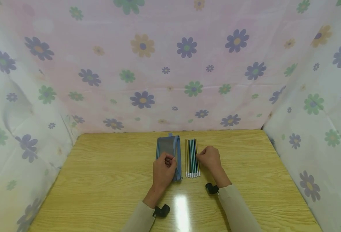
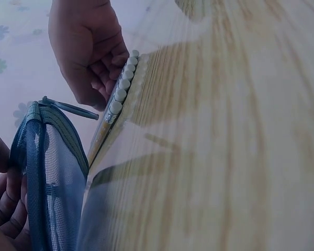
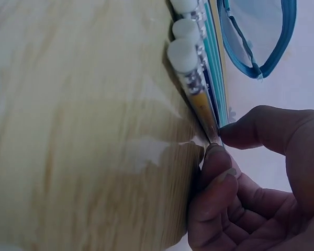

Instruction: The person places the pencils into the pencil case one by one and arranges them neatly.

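Note:
A blue mesh pencil pouch (image 1: 168,144) lies on the table with its zipped side gaping. My left hand (image 1: 164,169) grips the pouch's edge with curled fingers; in the left wrist view, fingertips (image 2: 10,201) show against its mesh. To the right of the pouch, several pencils (image 1: 191,158) lie side by side in a row, white eraser ends toward me. My right hand (image 1: 211,158) pinches the outermost yellow pencil (image 3: 201,104) of the row between thumb and index finger. The tips of the pencils are hidden in both wrist views.
The wood-grain table (image 1: 106,167) extends on both sides of the pouch and pencils. Flowered cloth (image 1: 170,64) hangs behind the table and along its left and right sides. A zipper pull (image 2: 70,109) sticks out from the pouch.

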